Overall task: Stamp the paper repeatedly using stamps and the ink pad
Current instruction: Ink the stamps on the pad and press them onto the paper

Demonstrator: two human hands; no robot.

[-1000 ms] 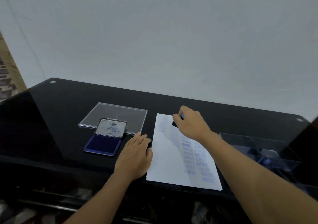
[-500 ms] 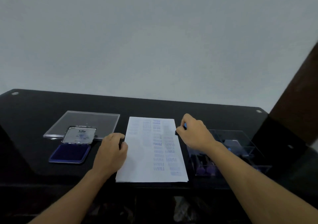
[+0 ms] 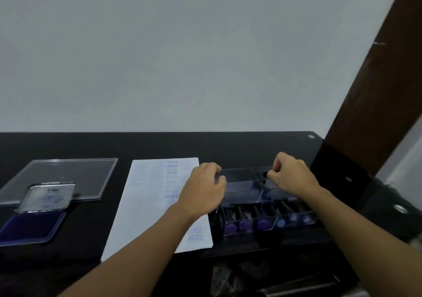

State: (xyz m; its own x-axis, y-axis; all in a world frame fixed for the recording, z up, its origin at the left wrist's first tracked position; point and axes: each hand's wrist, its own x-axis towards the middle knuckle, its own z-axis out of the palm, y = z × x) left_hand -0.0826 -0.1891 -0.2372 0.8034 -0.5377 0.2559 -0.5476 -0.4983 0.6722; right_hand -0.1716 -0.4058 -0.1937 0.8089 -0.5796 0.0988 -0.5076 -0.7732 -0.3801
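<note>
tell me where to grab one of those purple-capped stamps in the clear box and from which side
Grip a purple-capped stamp by its round knob end, coming from above. The stamps lie side by side in the clear box, dark bodies pointing away and knobs toward the near wall, so fingers probably fit best pinching a knob across its sides.

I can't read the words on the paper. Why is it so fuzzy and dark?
Head view: dim room light, and the picture is blurred, so the pale stamped words on the paper smear; the black glossy table stays dark; the wide lens bends the edges.
</note>
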